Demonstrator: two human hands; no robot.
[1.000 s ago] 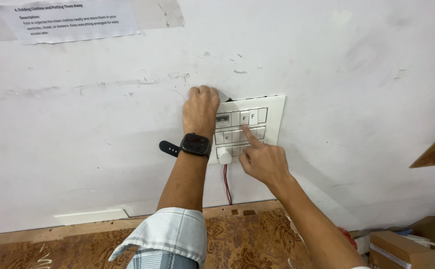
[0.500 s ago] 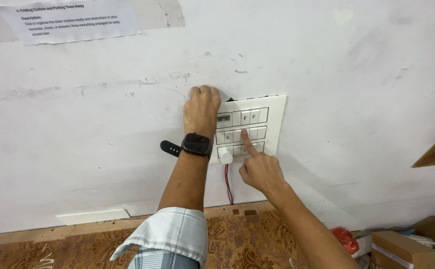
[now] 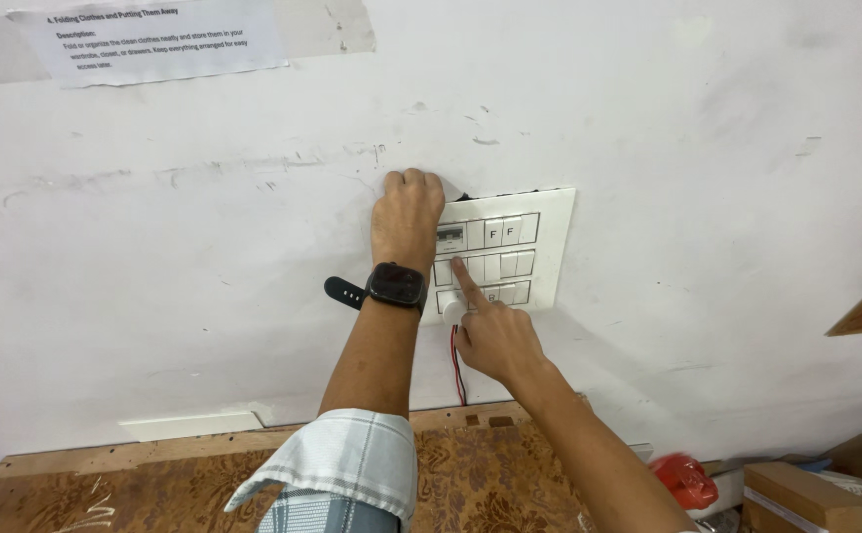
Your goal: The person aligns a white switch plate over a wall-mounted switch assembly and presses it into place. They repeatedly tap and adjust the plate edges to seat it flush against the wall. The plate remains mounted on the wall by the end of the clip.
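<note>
Shifted leftward along the middle row since the earlier frames: right hand (image 3: 495,341), index finger extended and now pressing a switch nearer the left end of the white switch panel (image 3: 549,247), other fingers curled in. Unchanged: left hand (image 3: 406,222), clamped over the panel's upper left corner, bracing it against the white wall (image 3: 204,247). Hands close together, not touching. Below the panel: white round plug (image 3: 452,313) with red and black wires (image 3: 457,370) running down toward the patterned table (image 3: 470,474). Likely working through the switches one by one.
</note>
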